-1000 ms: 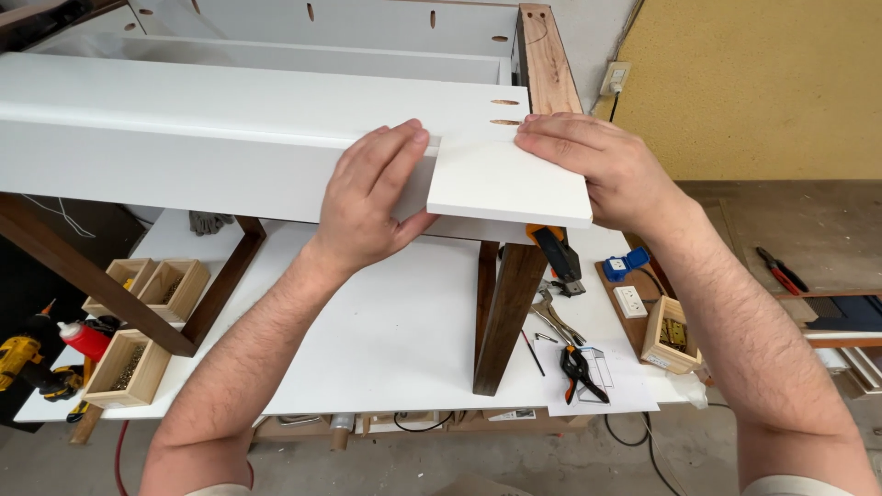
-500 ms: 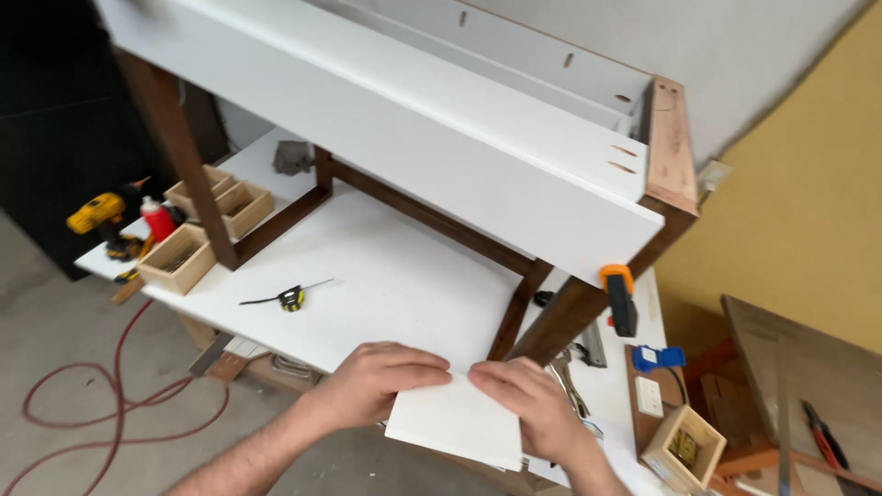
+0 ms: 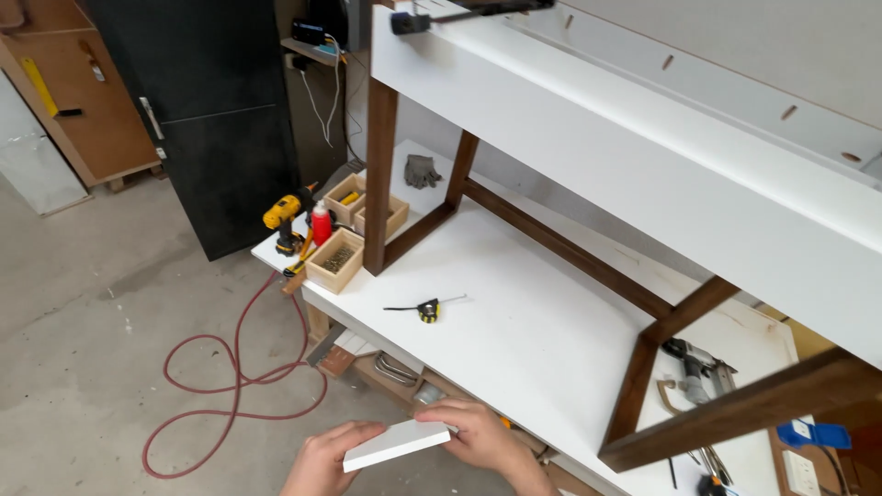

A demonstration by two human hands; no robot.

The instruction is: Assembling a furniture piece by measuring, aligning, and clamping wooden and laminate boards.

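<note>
At the bottom centre of the frame, both hands grip a small white panel (image 3: pixel 397 445), held off the front edge of the white workbench (image 3: pixel 551 340). The left hand (image 3: pixel 326 459) clasps its lower-left end, the right hand (image 3: pixel 478 432) its upper-right end. Its long axis runs lower left to upper right, nearly flat, thin edge toward the camera.

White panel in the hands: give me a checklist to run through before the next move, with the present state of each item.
1. Both hands on the white panel: ok, left hand and right hand grip opposite ends.
2. Panel clear of the white table: ok.
3. Tape measure in the way on the table: not ok.
4. Red hose looped on the floor: not ok.
5. Panel's underside condition: cannot tell.
</note>
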